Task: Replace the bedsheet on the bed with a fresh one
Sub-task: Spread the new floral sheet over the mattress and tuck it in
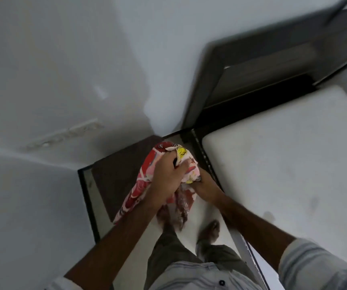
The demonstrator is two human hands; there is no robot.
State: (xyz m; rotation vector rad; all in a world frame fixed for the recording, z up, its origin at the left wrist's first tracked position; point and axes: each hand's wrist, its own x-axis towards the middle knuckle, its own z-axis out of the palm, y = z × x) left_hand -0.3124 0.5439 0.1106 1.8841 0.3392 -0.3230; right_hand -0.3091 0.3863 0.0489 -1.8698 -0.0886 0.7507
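A bunched bedsheet [147, 174] with a red, pink and yellow flower print hangs in front of me, above the floor beside the bed. My left hand [168, 176] grips the bundle from the top. From the right, lower down, my right hand [205, 185] holds the same bundle, partly hidden by cloth. The bare white mattress [283, 164] lies to the right with no sheet on it. A loose end of the sheet trails down toward my left forearm.
A dark wooden headboard [262, 65] stands against the white wall behind the mattress. A brown mat [118, 176] lies on the pale floor in the narrow gap between wall and bed. My feet [209, 229] stand on that strip.
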